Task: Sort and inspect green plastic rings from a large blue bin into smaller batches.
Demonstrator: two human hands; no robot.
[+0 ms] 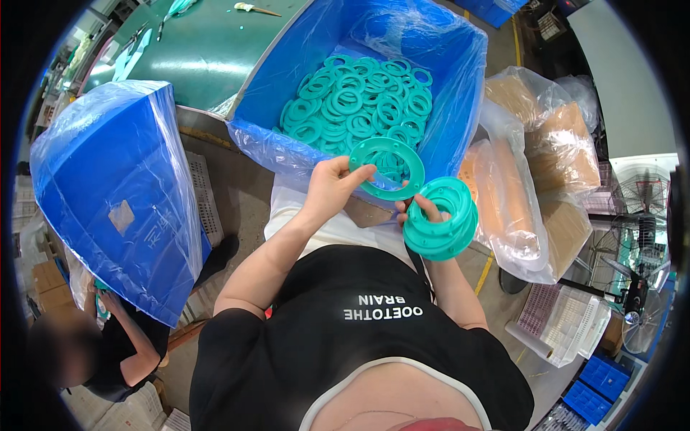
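Green worktop (pixel 198 68); at its edge, open-topped blue bin (pixel 451 93). Left fingers (pixel 361 173) pinch one ring (pixel 415 167) by bin's near edge; right fingers (pixel 430 208) grasp ring stack (pixel 440 244) outside.

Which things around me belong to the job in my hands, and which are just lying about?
Job in hand:
flat turquoise plastic ring in the left hand
stack of turquoise plastic rings in the right hand
loose turquoise rings heaped in the blue, plastic-lined bin

Apparently just lying about:
small brush-like tool on the green table
brown cardboard in clear plastic
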